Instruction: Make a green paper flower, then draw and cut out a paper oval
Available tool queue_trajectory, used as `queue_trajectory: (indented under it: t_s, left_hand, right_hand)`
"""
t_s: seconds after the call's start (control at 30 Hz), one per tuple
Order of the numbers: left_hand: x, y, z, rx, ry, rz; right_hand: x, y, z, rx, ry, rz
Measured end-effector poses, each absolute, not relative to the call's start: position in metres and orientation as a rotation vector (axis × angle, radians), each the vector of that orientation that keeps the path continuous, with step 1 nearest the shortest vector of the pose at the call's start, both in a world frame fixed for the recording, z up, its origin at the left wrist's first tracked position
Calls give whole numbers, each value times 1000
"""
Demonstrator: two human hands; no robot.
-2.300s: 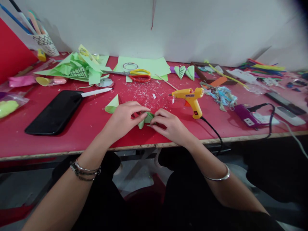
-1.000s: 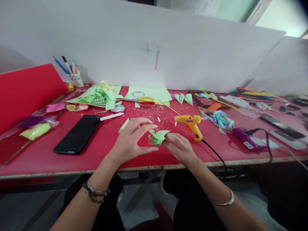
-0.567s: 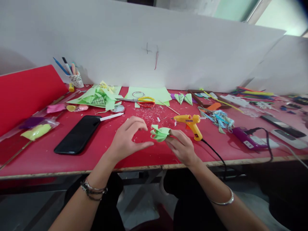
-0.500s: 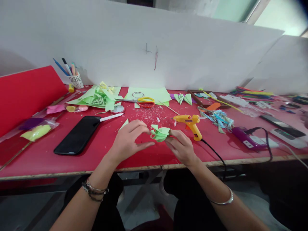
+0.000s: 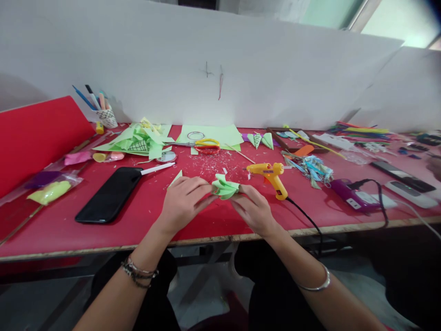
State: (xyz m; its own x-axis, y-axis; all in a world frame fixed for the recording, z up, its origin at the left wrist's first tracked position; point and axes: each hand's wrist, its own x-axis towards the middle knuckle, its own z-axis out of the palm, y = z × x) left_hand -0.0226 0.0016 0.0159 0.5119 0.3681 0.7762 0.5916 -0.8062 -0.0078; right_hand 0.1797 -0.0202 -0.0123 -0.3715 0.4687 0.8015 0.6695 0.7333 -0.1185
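A light-green folded paper flower point(image 5: 225, 187) with curled petals is held between my two hands, above the red tabletop. My right hand point(image 5: 254, 208) grips it from the right side. The fingers of my left hand point(image 5: 186, 202) pinch the petals on the left edge. Just right of my right hand lies a yellow glue gun point(image 5: 270, 177) on its side, its black cord running off the front edge. A small pale-green paper piece point(image 5: 176, 178) pokes out behind my left hand. Paper shreds point(image 5: 213, 160) are scattered beyond the flower.
Yellow-handled scissors point(image 5: 206, 145) and a tape roll point(image 5: 196, 135) lie on green sheets at the back. A black phone point(image 5: 109, 195) is at the left, a pen cup point(image 5: 106, 117) behind it. A purple device point(image 5: 356, 195) with a cable sits at the right.
My left hand has moved right and its fingers have closed onto the left petals, where before they were apart from the flower. My right hand keeps its hold.
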Motion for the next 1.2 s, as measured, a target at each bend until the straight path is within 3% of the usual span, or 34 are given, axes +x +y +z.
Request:
queue_trajectory:
  t_s: [0.33,0.6,0.73,1.2]
  left_hand:
    - [-20,-4,21,-2651,-1053,-1308]
    - [-18,-2,20,-2933,-1277,-1047]
    - [-20,3,17,-2924,-1469,-1069]
    - [-17,4,17,-3043,-1451,-1093]
  right_hand:
    - [173,-17,-12,-957,-2156,60]
    - [168,-16,-18,-966,-2397,1]
    - [171,-18,-14,-951,-2394,77]
    - [172,-16,-17,-1080,-2254,153]
